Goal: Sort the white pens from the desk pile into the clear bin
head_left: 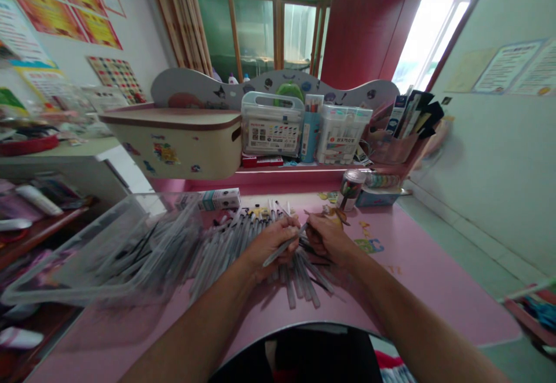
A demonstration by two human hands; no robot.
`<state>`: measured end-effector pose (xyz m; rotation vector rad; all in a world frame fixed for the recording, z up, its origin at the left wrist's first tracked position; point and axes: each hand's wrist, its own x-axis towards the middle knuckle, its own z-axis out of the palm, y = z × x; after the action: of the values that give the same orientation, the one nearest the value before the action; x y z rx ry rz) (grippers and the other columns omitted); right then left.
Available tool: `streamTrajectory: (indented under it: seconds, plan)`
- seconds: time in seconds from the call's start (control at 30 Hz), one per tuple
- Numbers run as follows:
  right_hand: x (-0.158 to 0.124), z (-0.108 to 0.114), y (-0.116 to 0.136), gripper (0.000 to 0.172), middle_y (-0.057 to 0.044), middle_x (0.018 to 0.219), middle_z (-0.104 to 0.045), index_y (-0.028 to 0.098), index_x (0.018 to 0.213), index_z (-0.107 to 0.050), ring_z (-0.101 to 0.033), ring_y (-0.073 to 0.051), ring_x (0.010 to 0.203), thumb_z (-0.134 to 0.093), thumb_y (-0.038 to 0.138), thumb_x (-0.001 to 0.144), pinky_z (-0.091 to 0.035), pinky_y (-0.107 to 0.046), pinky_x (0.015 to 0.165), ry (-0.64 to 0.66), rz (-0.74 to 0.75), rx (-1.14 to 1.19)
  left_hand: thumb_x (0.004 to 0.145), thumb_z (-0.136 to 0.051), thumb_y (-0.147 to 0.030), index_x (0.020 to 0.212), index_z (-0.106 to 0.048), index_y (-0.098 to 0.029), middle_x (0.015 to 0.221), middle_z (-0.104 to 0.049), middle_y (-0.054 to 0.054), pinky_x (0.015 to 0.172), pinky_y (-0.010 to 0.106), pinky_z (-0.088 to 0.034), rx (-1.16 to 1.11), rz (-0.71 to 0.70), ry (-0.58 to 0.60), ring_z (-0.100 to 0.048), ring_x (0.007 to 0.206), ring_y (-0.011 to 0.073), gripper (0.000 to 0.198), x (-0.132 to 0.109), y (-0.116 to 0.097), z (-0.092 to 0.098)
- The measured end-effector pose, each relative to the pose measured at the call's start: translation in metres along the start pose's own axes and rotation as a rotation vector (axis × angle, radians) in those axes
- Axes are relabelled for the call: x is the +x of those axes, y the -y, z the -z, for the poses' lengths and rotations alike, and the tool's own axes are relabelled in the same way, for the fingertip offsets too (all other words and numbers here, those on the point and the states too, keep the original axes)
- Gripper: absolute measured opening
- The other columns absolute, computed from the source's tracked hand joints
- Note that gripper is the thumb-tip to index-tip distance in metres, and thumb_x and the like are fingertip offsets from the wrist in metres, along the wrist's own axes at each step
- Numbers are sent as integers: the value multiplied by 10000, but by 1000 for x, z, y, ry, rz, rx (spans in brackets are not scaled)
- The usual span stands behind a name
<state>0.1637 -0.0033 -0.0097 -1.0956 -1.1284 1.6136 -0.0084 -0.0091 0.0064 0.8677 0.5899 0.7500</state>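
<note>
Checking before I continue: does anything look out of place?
Perhaps the clear plastic bin: it appears to jut past the left edge of the pink desk, so it may be only partly supported.

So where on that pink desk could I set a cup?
The pink desk looks bare between the right forearm, the blue box and the desk's edge. Crowded: around the left hand, with pens, and leftward, by the clear bin.
</note>
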Motion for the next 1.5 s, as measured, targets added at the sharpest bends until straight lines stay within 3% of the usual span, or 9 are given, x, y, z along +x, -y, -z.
streamTrajectory:
  seconds: [0.13, 0.33, 0.53, 0.8, 0.87, 1.0, 1.23, 1.37, 1.5]
  plan:
    - [-3, -1, 2, 456, 105, 430, -293, 202, 591, -440, -177, -29, 341, -661, 568, 749, -106, -176, 319, 47, -17, 10, 792, -699, -284, 927, -558, -178, 537, -498, -60, 363, 134, -215, -106, -2, 49, -316, 372, 31, 222, -1, 2, 3]
    - [4, 4, 1, 464, 117, 419, -249, 209, 584, -410, -162, -30, 337, -657, 568, 745, -102, -169, 322, -39, -22, 123, 669, -743, -112, 1024, -674, -148, 826, -687, 40, 603, 185, -495, -59, -229, -140, -601, 636, 86, 363, 2, 2, 1]
    - [3, 3, 2, 447, 111, 489, -340, 212, 661, -407, -205, -28, 360, -709, 534, 730, -150, -161, 334, -5, 64, 132, 766, -748, -401, 929, -722, -142, 882, -715, 75, 615, 223, -539, 68, -335, -347, -675, 765, 152, 307, 10, 9, 7]
    - [-2, 1, 6, 335, 119, 556, -377, 244, 958, -521, -215, -58, 387, -710, 394, 726, -142, -185, 352, -16, 148, 43, 799, -738, -346, 894, -704, -117, 888, -758, 104, 718, 251, -572, -88, -302, -385, -725, 793, 170, 250, 13, 8, 9]
    - [0, 4, 3, 260, 96, 549, -380, 227, 859, -534, -234, -69, 398, -629, 462, 802, -143, -203, 361, -48, 138, -42, 817, -719, -319, 885, -704, -114, 856, -757, 98, 711, 241, -572, -93, -290, -389, -725, 775, 163, 217, 13, 7, 8]
    - [2, 8, -1, 439, 53, 488, -377, 205, 598, -458, -299, -85, 424, -514, 531, 887, -160, -235, 398, -66, 156, -244, 822, -713, -308, 870, -710, -112, 851, -755, 93, 702, 237, -574, -72, -285, -375, -723, 764, 160, 202, 13, 8, 7]
    - [-2, 0, 3, 305, 107, 558, -371, 240, 890, -513, -247, -71, 411, -697, 412, 719, -145, -218, 399, -65, 145, -55, 806, -731, -327, 858, -710, -115, 852, -755, 87, 701, 227, -575, -73, -298, -383, -719, 755, 150, 219, 12, 7, 7]
    - [0, 3, 2, 367, 69, 519, -373, 211, 678, -486, -269, -79, 415, -523, 529, 858, -155, -230, 397, -80, 118, -202, 806, -730, -333, 859, -710, -115, 847, -754, 88, 698, 228, -575, -56, -299, -378, -720, 757, 153, 225, 13, 8, 7]
    - [0, 2, 2, 319, 89, 501, -350, 221, 702, -473, -266, -73, 397, -632, 484, 787, -157, -216, 384, -27, 132, -148, 802, -735, -342, 867, -705, -118, 870, -754, 93, 706, 233, -573, -56, -302, -388, -721, 776, 158, 235, 13, 8, 8]
